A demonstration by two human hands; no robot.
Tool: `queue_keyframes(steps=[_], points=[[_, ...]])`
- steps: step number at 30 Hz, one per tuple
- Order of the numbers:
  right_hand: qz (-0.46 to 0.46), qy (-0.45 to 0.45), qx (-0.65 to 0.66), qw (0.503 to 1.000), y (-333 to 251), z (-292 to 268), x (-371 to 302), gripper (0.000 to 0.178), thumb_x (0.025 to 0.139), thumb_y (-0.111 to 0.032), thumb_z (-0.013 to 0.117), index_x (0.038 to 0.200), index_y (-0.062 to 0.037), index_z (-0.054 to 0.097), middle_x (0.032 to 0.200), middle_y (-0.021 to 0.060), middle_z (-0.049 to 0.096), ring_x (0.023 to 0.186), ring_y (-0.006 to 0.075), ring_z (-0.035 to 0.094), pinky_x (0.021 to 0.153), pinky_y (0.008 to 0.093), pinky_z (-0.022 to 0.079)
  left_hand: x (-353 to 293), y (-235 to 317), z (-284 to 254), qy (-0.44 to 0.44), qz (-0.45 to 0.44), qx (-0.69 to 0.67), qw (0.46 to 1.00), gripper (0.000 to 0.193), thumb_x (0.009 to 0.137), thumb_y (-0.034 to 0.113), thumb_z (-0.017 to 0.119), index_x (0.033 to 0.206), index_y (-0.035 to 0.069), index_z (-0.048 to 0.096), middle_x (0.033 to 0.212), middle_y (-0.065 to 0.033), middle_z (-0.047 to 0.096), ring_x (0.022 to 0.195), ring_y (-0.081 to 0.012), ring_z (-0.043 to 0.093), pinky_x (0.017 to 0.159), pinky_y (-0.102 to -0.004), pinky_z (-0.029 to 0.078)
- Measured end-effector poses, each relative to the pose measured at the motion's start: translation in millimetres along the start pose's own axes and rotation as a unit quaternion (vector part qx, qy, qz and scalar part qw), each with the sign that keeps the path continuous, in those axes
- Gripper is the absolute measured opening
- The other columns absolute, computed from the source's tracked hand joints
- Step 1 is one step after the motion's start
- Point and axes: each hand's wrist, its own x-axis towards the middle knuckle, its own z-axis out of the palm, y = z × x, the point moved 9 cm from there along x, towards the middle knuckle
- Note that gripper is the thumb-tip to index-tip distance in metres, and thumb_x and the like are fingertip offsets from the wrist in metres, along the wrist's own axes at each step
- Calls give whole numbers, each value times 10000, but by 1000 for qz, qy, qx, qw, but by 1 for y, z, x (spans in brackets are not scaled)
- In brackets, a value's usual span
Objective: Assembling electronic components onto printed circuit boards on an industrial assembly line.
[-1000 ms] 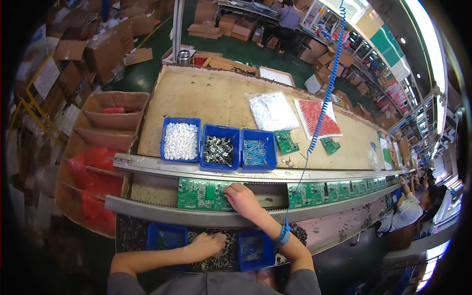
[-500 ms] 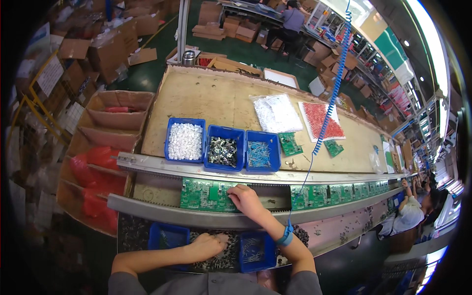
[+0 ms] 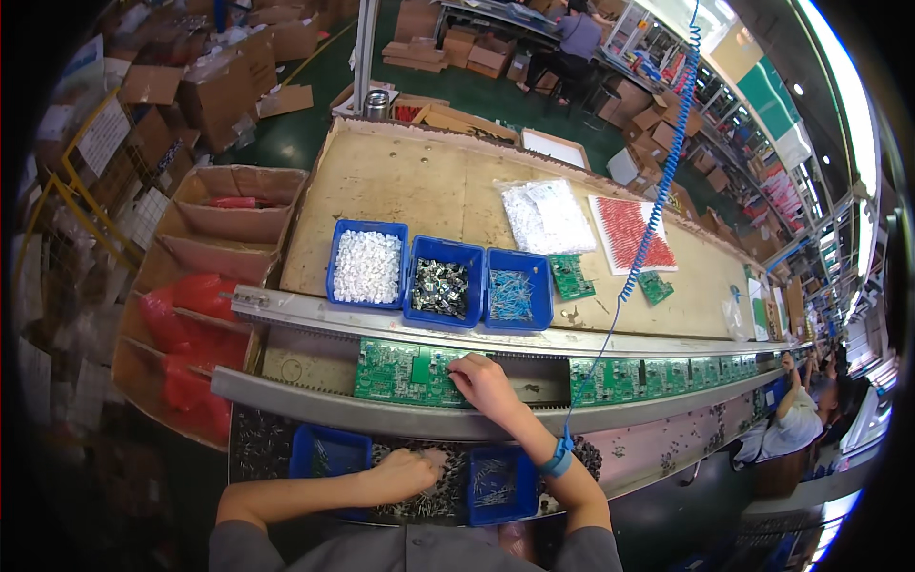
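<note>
My right hand [image 3: 482,385], with a blue band [image 3: 559,456] on its wrist, has its fingers pinched at the right part of a green circuit board [image 3: 386,372]. Whatever those fingertips hold is too small to make out. The board lies between the two metal rails of the line. Closer to me, my left hand [image 3: 405,475] rests with curled fingers on loose dark, long-legged components [image 3: 440,500]. Its fingertips are partly lost among them. On either side stand a blue bin [image 3: 331,452] and another blue bin [image 3: 502,484] of thin-legged parts.
Beyond the rail [image 3: 315,310] stand blue bins of white parts [image 3: 367,267], metallic parts [image 3: 440,288] and blue parts [image 3: 510,294]. More boards [image 3: 658,378] line the track to the right. A coiled blue cord [image 3: 658,205] hangs down past my right arm. Divided cardboard boxes [image 3: 205,229] stand left.
The view has shifted slightly, moving the scene a little to the right. Both hands keep nearly the same places, the right at the board and the left in the loose components.
</note>
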Motion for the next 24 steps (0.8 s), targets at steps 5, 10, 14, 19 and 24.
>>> queue_keyframes(steps=[5, 10, 14, 19, 24], points=[[-14, 13, -11, 1000, -4, -1, 0, 90, 789, -54, 645, 867, -11, 630, 791, 136, 615, 718, 326, 610, 650, 390, 504, -1, -1, 4, -12, 6, -3, 1000, 90, 669, 60, 607, 752, 26, 619, 687, -121, 646, 666, -264, 672, 557, -362, 526], [-5, -3, -13, 1000, 1, 4, 2, 85, 787, -49, 643, 860, -8, 630, 790, 138, 614, 725, 331, 609, 650, 393, 501, -2, -1, 5, -19, 0, -6, 1000, 94, 668, 54, 611, 757, 24, 619, 698, -121, 646, 669, -270, 672, 561, -370, 526], [4, -16, 0, 1000, 0, 4, 4, 70, 784, -48, 643, 840, -9, 632, 776, 137, 603, 738, 327, 606, 658, 395, 499, -3, -1, -4, -41, -9, -28, 999, 124, 702, 46, 591, 819, 13, 618, 833, -133, 641, 720, -287, 670, 590, -386, 533], [-17, 20, -143, 989, -37, -10, -1, 189, 762, -66, 655, 945, -36, 614, 776, 123, 568, 744, 323, 584, 654, 407, 489, -11, -21, -46, 21, -47, -163, 985, 234, 750, 32, 554, 978, 46, 602, 965, -128, 596, 880, -312, 624, 721, -396, 511], [-85, -186, -10, 979, -86, 41, -49, 105, 751, -102, 605, 823, -51, 549, 768, 126, 562, 721, 319, 607, 602, 406, 503, -25, -79, -114, 221, -144, -92, 960, 115, 751, 16, 568, 859, 36, 599, 909, -105, 588, 838, -307, 598, 703, -391, 488]])
